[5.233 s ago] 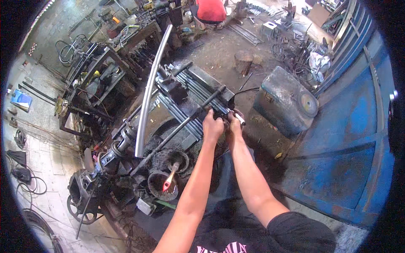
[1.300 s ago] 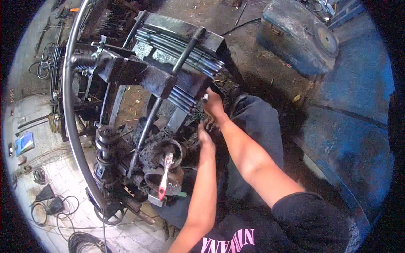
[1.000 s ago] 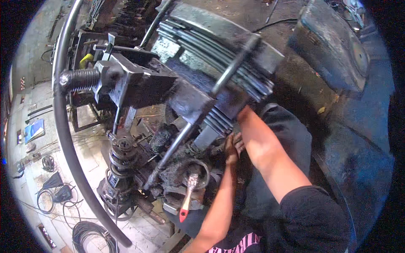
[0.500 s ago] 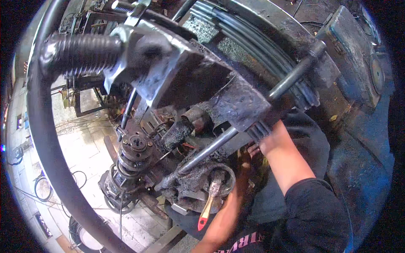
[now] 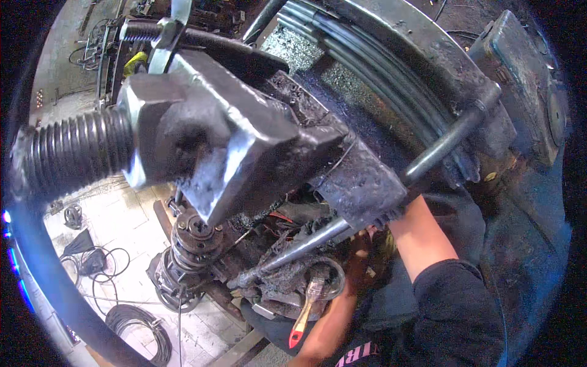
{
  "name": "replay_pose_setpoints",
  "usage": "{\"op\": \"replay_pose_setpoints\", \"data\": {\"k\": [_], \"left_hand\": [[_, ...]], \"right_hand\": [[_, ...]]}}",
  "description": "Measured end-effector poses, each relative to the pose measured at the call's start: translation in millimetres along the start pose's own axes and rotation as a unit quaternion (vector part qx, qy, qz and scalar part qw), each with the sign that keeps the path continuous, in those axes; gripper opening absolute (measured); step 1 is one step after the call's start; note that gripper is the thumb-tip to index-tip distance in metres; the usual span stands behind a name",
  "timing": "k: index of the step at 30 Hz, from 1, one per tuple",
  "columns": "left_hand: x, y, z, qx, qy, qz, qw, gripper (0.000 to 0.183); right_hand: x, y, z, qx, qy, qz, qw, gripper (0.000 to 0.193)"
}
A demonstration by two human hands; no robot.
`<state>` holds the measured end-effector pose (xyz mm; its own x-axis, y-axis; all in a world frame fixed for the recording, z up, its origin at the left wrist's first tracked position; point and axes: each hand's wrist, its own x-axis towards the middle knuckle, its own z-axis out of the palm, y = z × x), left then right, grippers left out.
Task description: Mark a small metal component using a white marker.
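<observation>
My right forearm reaches in under a dark metal plate (image 5: 361, 183); my right hand (image 5: 400, 215) is largely behind the plate, its fingers out of sight. From the lower edge my left arm comes up beside a grease-caked round-rimmed holder, and my left hand (image 5: 359, 248) is in shadow close to the right one, below the plate. What the hands grip, if anything, is hidden. A paintbrush (image 5: 306, 309) with a wooden, red-tipped handle leans in the round-rimmed holder (image 5: 337, 276), bristles up in dark grease. A steel rod (image 5: 299, 248) passes just above the holder.
A large threaded bolt (image 5: 76, 150) and a hex nut (image 5: 153, 110) stand close in front. Bundled dark rods (image 5: 379, 79) curve behind the plate. A cylindrical machine part (image 5: 197, 238) stands left of centre, over a pale tiled floor (image 5: 147, 223) with a coiled cable (image 5: 140, 330).
The view has shifted, so the bolt and nut now sit further left and the bundled rods further right. My hands stay low beneath the plate; the brush stays in the holder.
</observation>
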<state>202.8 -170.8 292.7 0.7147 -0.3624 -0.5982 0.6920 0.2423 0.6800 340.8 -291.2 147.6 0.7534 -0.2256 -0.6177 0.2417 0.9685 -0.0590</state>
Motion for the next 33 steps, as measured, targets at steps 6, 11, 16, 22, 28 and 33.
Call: {"op": "replay_pose_setpoints", "data": {"k": [6, 11, 16, 22, 28, 33], "left_hand": [[3, -21, -46, 0.015, 0.04, -0.036, 0.998, 0.064], [5, -22, -53, 0.022, 0.067, -0.071, 0.995, 0.064], [-7, -30, -55, 0.024, 0.091, -0.108, 0.99, 0.064], [-35, -48, -26, 0.006, 0.094, -0.142, 0.985, 0.063], [-71, -43, 28, -0.008, 0.064, -0.148, 0.987, 0.063], [-76, -56, 40, -0.019, 0.025, -0.118, 0.993, 0.063]], "right_hand": [[-2, 9, 0, 0.014, 0.027, 0.021, 0.999, 0.052], [5, 13, -21, 0.022, 0.052, 0.03, 0.998, 0.05], [-12, 5, -37, 0.024, 0.079, 0.037, 0.996, 0.048], [-66, -44, -34, 0.003, 0.096, 0.025, 0.995, 0.046], [-150, -101, 9, -0.023, 0.071, -0.007, 0.997, 0.044], [-270, -115, 48, -0.436, 0.159, -0.407, 0.787, 0.026]]}}
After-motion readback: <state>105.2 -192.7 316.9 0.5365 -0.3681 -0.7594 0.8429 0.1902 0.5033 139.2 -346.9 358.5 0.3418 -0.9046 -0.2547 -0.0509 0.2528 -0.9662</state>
